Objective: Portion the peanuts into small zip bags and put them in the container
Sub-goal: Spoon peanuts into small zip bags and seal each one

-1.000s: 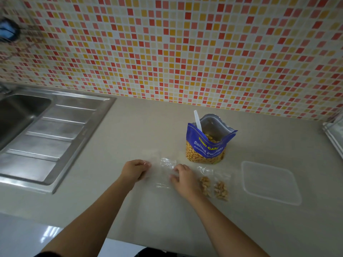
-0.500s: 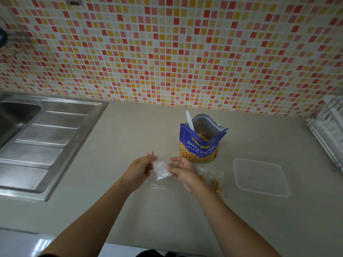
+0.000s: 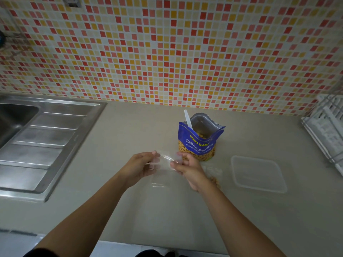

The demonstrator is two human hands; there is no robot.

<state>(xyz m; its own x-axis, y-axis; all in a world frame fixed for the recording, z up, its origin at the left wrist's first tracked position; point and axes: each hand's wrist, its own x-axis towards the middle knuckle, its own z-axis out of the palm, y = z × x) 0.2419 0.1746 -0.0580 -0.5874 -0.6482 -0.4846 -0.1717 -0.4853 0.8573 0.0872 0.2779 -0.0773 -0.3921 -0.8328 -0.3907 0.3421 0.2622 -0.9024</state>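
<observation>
An empty clear zip bag point(image 3: 166, 161) is lifted a little off the counter between my hands. My left hand point(image 3: 141, 165) pinches its left edge and my right hand point(image 3: 189, 168) pinches its right edge. Behind them stands the open blue peanut pouch point(image 3: 199, 140) with a white spoon point(image 3: 187, 120) sticking out. More clear zip bags point(image 3: 159, 180) lie flat on the counter under my hands. Filled small bags of peanuts point(image 3: 214, 176) lie just right of my right wrist, partly hidden by it. The clear plastic container point(image 3: 258, 173) sits to the right.
A steel sink with drainboard point(image 3: 40, 140) takes up the left of the beige counter point(image 3: 167, 216). A white dish rack point(image 3: 326, 130) stands at the right edge. A mosaic tiled wall point(image 3: 167, 52) rises behind.
My hands have lifted one empty zip bag off the counter and moved it up toward the peanut pouch. The view has shifted upward.
</observation>
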